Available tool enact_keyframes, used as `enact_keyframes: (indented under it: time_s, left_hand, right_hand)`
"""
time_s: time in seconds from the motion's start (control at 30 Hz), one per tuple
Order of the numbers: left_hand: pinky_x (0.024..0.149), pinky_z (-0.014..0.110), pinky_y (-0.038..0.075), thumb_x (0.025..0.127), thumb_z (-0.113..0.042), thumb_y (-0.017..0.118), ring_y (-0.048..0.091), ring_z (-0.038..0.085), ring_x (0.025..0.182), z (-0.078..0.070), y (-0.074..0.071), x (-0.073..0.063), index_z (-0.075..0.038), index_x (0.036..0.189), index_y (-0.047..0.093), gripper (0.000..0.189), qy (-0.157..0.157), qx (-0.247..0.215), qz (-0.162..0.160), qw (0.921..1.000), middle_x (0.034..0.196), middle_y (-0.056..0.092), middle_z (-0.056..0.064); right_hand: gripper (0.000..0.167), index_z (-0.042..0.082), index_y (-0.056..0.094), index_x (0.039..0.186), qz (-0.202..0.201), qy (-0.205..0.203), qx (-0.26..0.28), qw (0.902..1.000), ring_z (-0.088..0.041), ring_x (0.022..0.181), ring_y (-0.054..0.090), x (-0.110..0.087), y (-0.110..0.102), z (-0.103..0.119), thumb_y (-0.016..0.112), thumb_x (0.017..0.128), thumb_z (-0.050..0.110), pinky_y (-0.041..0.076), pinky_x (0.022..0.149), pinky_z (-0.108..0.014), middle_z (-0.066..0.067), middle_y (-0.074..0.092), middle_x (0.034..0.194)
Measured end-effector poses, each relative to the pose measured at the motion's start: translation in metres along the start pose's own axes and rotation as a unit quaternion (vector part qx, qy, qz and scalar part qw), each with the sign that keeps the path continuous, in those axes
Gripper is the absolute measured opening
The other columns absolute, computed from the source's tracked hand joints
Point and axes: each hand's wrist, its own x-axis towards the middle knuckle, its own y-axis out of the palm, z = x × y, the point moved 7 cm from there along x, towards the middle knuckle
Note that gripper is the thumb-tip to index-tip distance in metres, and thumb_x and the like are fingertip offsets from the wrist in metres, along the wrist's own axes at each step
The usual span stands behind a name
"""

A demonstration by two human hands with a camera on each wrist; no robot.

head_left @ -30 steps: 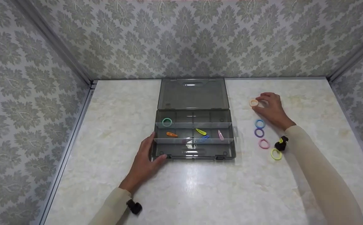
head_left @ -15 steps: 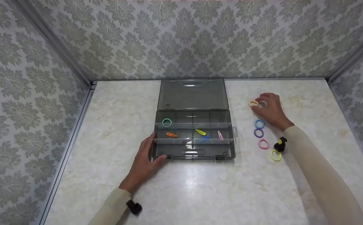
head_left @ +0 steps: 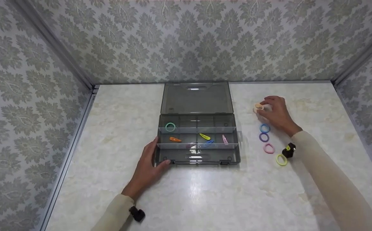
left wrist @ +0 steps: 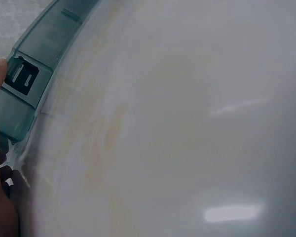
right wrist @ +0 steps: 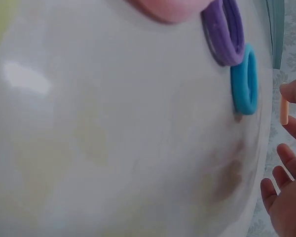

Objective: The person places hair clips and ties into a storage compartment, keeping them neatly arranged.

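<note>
My right hand point(head_left: 277, 112) pinches a peach hair tie point(head_left: 256, 108) between thumb and fingertips, beyond a row of hair ties; the right wrist view shows this hair tie edge-on. On the table lie a blue hair tie point(head_left: 264, 128), a purple one point(head_left: 264, 137), a pink one point(head_left: 269, 148) and a yellow one point(head_left: 281, 159). My left hand point(head_left: 145, 170) rests at the near left corner of a smoky clear organizer box point(head_left: 179, 157), fingers along its side, thumb by the front latch point(left wrist: 22, 75). A green hair tie point(head_left: 170, 127) sits in the box's far left compartment.
The box lid point(head_left: 195, 98) lies folded back toward the patterned wall point(head_left: 189, 41). In the middle row are an orange snap clip point(head_left: 175, 139), a yellow clip point(head_left: 204, 136), a blue clip point(head_left: 209, 143) and a pink clip point(head_left: 225, 139).
The peach hair tie has tipped and turned in my right fingers, which stay at about the same spot. My left hand has kept its place at the box.
</note>
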Motion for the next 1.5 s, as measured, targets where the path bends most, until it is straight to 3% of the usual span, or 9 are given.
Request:
enact_keyframes:
  time_s: [0.23,0.53,0.87,1.2,1.5]
  left_hand:
    - [0.131,0.054,0.031,0.097,-0.054,0.084,0.035,0.032,0.163,0.001,0.000,-0.001,-0.024,0.178,0.022,0.106,0.003,0.002,-0.001,1.0000,0.174,0.036,0.012]
    - [0.130,0.056,0.032,0.098,-0.055,0.082,0.037,0.033,0.162,0.000,0.000,-0.002,-0.023,0.178,0.023,0.104,0.013,-0.001,-0.003,0.9999,0.174,0.037,0.013]
    - [0.130,0.053,0.034,0.098,-0.057,0.081,0.038,0.030,0.161,-0.001,-0.002,-0.003,-0.024,0.178,0.023,0.103,0.030,-0.010,-0.005,0.9995,0.173,0.038,0.012]
    - [0.131,0.052,0.032,0.098,-0.062,0.078,0.035,0.027,0.162,0.000,-0.002,-0.002,-0.029,0.178,0.022,0.102,0.017,-0.019,0.004,0.9997,0.174,0.037,0.009]
    - [0.131,0.050,0.032,0.099,-0.057,0.079,0.036,0.028,0.162,-0.002,-0.003,0.000,-0.022,0.178,0.024,0.102,0.033,-0.025,0.000,0.9991,0.173,0.037,0.012]
  right_hand:
    - [0.028,-0.012,0.075,0.120,-0.005,-0.042,0.013,0.9990,-0.050,0.141,0.038,-0.003,0.007,0.018,0.081,0.100,0.007,0.030,0.118,-0.068,-0.032,0.055,0.146]
    - [0.028,-0.010,0.077,0.117,0.000,-0.066,0.010,0.9978,-0.046,0.141,0.042,-0.005,0.019,0.047,0.085,0.096,0.007,0.034,0.118,-0.066,-0.029,0.059,0.144]
    - [0.023,-0.007,0.079,0.109,0.001,-0.139,0.017,0.9902,-0.049,0.133,0.046,-0.006,0.030,0.079,0.089,0.091,0.002,0.036,0.114,-0.065,-0.031,0.064,0.136]
    - [0.024,-0.001,0.079,0.112,0.032,-0.157,0.002,0.9871,-0.044,0.135,0.047,-0.011,0.045,0.104,0.090,0.093,0.009,0.036,0.116,-0.064,-0.024,0.064,0.138]
    - [0.024,0.004,0.081,0.115,0.066,-0.154,-0.003,0.9858,-0.041,0.140,0.046,-0.014,0.062,0.121,0.089,0.096,0.016,0.036,0.117,-0.064,-0.021,0.062,0.142]
